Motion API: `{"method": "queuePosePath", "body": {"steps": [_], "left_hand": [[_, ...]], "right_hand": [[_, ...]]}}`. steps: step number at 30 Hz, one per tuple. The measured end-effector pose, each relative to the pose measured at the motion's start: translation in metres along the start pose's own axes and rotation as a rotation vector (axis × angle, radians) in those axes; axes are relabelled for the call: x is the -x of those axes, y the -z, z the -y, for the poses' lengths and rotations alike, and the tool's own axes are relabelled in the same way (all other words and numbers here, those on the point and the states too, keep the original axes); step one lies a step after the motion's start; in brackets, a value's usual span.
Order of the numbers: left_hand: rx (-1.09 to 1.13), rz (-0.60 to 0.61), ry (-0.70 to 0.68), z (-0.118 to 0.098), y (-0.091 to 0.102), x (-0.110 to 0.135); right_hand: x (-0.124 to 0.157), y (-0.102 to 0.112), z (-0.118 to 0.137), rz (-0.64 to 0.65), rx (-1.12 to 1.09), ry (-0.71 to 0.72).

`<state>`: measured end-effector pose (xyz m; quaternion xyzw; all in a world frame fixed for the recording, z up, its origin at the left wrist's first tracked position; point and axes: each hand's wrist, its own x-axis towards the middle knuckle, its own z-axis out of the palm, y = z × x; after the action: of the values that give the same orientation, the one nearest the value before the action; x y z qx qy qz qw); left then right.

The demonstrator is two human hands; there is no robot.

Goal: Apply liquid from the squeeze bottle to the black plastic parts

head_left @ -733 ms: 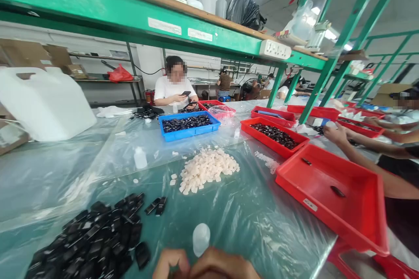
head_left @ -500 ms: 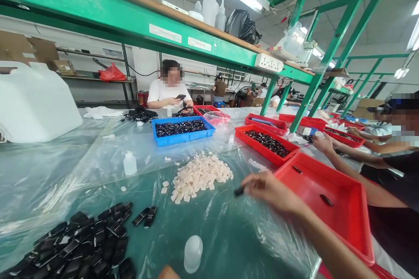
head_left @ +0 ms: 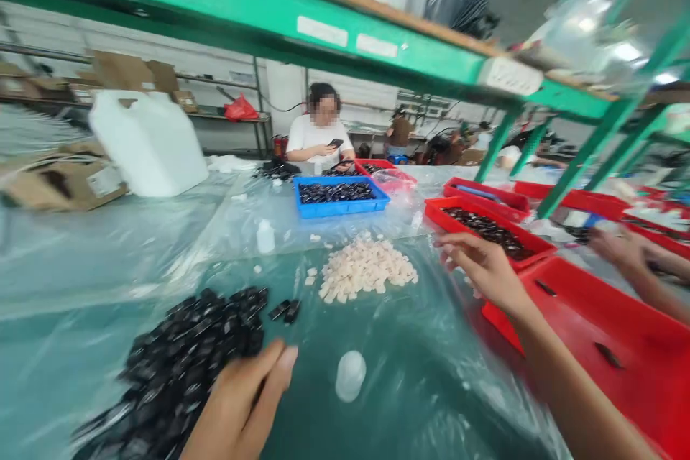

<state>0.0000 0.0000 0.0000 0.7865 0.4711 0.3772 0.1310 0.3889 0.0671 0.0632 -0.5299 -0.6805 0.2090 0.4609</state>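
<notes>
My left hand (head_left: 242, 399) reaches in from the bottom edge, over the right side of a heap of small black plastic pieces (head_left: 194, 345). Its thumb and forefinger stretch forward, with nothing visible between them. Beyond its fingertips lie a few loose black pieces (head_left: 285, 310). My right hand (head_left: 485, 269) hovers beside the red tray of dark pieces (head_left: 434, 210), its fingers apart and somewhat blurred; I see nothing in them. Between the hands sits a pile of small cream-coloured pieces (head_left: 366, 269). A small translucent bottle (head_left: 350, 376) stands near the front.
A larger red tray (head_left: 571, 280) with a couple of dark pieces is under my right forearm. Farther back are a blue tray (head_left: 345, 208), a small white bottle (head_left: 266, 237) and a white jug (head_left: 151, 144). A green shelf beam (head_left: 259, 14) crosses overhead. Co-workers sit opposite and at right.
The view has swung right-to-left so things sit differently. My left hand has come up into view over the black heap. The black piece at my right fingertips is no longer visible there.
</notes>
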Motion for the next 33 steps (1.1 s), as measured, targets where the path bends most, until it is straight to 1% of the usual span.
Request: {"method": "queuePosePath", "body": {"steps": [2,4,6,7,8,9,11,13,16,19,22,24,26,28,30,33], "left_hand": [[-0.056,0.026,0.057,0.013,0.014,-0.009],[-0.131,0.081,0.109,0.025,0.027,-0.015],[-0.198,0.169,0.114,0.032,0.035,-0.015],[-0.222,0.226,0.104,0.034,0.038,-0.014],[-0.240,0.287,0.093,0.035,0.039,-0.011],[-0.253,0.346,0.085,0.035,0.038,-0.008],[-0.270,0.436,0.085,0.035,0.035,-0.002],[-0.270,0.484,0.097,0.036,0.029,0.002],[-0.224,0.511,0.118,0.036,0.022,0.000],[-0.111,0.492,0.147,0.030,0.015,-0.006],[0.033,0.409,0.183,0.019,0.007,-0.008],[0.129,0.336,0.178,0.013,0.000,-0.006],[0.210,0.256,0.161,0.008,-0.006,-0.004],[0.263,0.179,0.150,0.006,-0.010,-0.002],[0.289,0.119,0.153,0.004,-0.012,-0.002],[0.309,0.072,0.163,0.003,-0.012,-0.003]], "right_hand": [[-0.004,-0.030,0.012,0.129,-0.059,0.052],[-0.004,-0.058,0.019,0.353,-0.108,0.083],[0.003,-0.082,0.020,0.605,-0.124,0.106],[0.009,-0.091,0.019,0.702,-0.120,0.116],[0.016,-0.099,0.018,0.769,-0.109,0.122],[0.023,-0.105,0.016,0.811,-0.096,0.122],[0.033,-0.115,0.013,0.852,-0.082,0.114],[0.037,-0.122,0.010,0.880,-0.099,0.102],[0.037,-0.130,0.008,0.906,-0.189,0.058],[0.038,-0.135,0.009,0.888,-0.330,0.002],[0.043,-0.135,0.015,0.792,-0.451,-0.027],[0.047,-0.134,0.020,0.697,-0.450,-0.019],[0.051,-0.133,0.026,0.585,-0.344,0.057],[0.054,-0.133,0.028,0.484,-0.189,0.173],[0.057,-0.133,0.029,0.419,-0.083,0.277],[0.059,-0.134,0.028,0.379,-0.007,0.377]]}}
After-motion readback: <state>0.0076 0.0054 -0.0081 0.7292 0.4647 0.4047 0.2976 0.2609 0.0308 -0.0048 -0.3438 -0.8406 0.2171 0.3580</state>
